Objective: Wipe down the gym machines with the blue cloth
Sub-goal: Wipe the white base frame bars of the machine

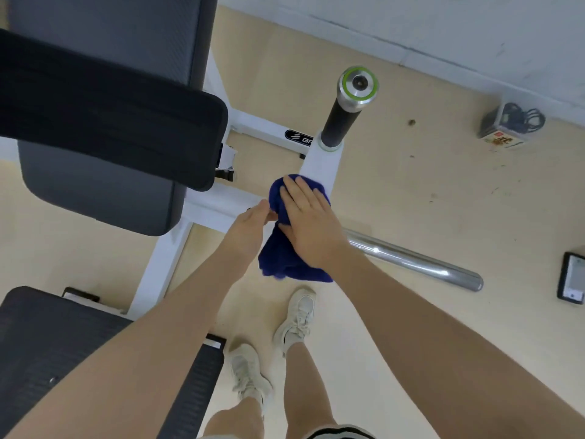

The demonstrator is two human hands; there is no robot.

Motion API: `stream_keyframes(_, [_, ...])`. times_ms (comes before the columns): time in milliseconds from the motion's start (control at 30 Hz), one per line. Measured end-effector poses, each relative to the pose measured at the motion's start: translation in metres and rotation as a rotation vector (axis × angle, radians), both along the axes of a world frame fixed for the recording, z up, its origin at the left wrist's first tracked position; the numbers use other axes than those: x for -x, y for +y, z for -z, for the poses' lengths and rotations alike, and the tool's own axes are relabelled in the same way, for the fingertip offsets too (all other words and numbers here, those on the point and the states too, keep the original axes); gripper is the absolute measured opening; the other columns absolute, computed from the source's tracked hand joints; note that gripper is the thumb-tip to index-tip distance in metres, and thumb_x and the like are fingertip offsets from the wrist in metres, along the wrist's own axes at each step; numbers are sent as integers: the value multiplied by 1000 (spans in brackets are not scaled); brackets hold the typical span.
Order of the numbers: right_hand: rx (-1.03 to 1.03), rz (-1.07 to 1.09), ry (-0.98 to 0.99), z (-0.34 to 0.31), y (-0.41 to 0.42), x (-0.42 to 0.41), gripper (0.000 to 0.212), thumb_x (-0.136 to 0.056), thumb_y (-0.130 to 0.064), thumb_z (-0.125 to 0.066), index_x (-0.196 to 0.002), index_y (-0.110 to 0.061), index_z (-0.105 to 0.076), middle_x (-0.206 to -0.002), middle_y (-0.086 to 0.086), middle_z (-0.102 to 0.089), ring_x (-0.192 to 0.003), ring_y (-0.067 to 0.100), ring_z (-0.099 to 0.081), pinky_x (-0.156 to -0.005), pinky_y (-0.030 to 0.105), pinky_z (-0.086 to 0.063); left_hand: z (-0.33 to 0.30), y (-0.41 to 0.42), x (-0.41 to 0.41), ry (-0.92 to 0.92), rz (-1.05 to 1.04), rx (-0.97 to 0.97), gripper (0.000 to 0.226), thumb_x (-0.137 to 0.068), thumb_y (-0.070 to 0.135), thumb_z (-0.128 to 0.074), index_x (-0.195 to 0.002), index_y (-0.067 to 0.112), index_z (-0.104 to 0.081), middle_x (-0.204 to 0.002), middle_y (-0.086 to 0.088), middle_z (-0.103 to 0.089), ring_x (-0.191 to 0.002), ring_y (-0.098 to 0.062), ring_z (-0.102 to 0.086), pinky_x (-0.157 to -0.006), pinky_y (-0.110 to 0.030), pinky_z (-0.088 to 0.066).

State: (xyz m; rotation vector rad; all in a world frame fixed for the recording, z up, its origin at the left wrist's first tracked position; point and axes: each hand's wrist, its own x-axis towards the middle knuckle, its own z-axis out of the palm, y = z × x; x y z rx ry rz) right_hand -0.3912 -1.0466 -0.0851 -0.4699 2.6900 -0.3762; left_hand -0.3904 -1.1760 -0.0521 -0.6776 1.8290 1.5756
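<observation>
1. nearest the camera: two bare forearms reach forward and down, and below them stand two pale sneakers (297, 315) on the light floor (411, 191). one ribbed black pad (47, 343) sits at lower left.
2. the right hand (311, 223) lies flat, fingers straight, pressing the blue cloth (285, 264) against the white frame (319, 166) of the machine. the cloth is bunched; its upper part is under the palm and its lower part hangs down off the frame.
3. the left hand (253, 223) is at the cloth's left edge with fingers curled toward it; it looks like it pinches a fold, though the contact itself is mostly hidden.
4. just beyond the hands, one chrome bar (411, 261) runs out to the right, and one black grip with a silver, green-ringed end cap (359, 83) rises from the frame.
5. to the left are two black pads (110, 112) over grey upholstery (104, 198).
6. farthest: one small box with dark cords (509, 125) by the wall, and one dark device (573, 280) at the right edge.
7. progress, as a judgement: wiping is in hand on the white post. nothing shows which surfaces are already clean; the grip, chrome bar and pads look yet to be done. only one machine is in view.
</observation>
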Motion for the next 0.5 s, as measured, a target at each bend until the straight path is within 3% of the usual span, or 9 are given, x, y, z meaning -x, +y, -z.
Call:
stream_keyframes(67, [8,51,10,-3,-5,-4,59,-99,-29,-36,-150,-12,-12,-159,2,-2,-146,17,2,-116,32,4,2,-5,-5,4,20,-1,33,-101,32,-27,-111,19,-56,-107,4,-61,-105,-10,-54,-98,-28,-35])
stream_keyframes(200, [29,26,-15,-2,-23,-70,77,-90,-48,-45,-150,-11,-14,-158,3,-4,-146,19,-1,-115,37,4,2,-12,-19,-54,6,-18,32,-100,36,-33,-95,19,-60,-87,6,-63,-84,-7,-58,-77,-21,-43])
stream_keyframes(267, [-36,-49,91,7,-17,-78,76,-86,-51,-51,-146,-10,-29,-155,6,-21,-143,23,-20,-114,39,-7,3,-17,-29,-45,20,-64,34,-100,37,-33,-84,24,-60,-85,5,-62,-87,-12,-59,-81,-24,-45])
stream_keyframes(333, [-94,-118,227,15,-9,-64,69,-85,-52,-43,-141,-10,-41,-149,8,-37,-136,25,-37,-111,40,-18,6,-23,-38,3,33,-119,32,-102,34,-29,-89,30,-57,-91,8,-62,-89,-9,-59,-85,-23,-44])
stream_keyframes(400, [-62,-110,228,19,-3,-59,74,-84,-55,-32,-143,-10,-37,-150,9,-34,-138,26,-33,-114,38,-13,9,-27,-45,30,41,-173,30,-102,33,-27,-96,31,-56,-95,12,-61,-89,-3,-59,-83,-20,-44])
stream_keyframes(467, [-18,66,208,24,-14,-76,74,-87,-53,-32,-145,-7,-30,-153,11,-27,-141,28,-25,-115,38,-9,12,-32,-54,61,31,-225,29,-101,34,-28,-107,25,-56,-103,10,-61,-95,-6,-59,-87,-23,-42])
stream_keyframes(500, [-15,170,170,27,-23,-93,72,-88,-49,-33,-145,-5,-28,-153,12,-28,-141,29,-25,-114,40,-14,12,-33,-58,55,29,-234,31,-100,34,-30,-113,22,-55,-108,9,-61,-100,-8,-59,-88,-23,-43])
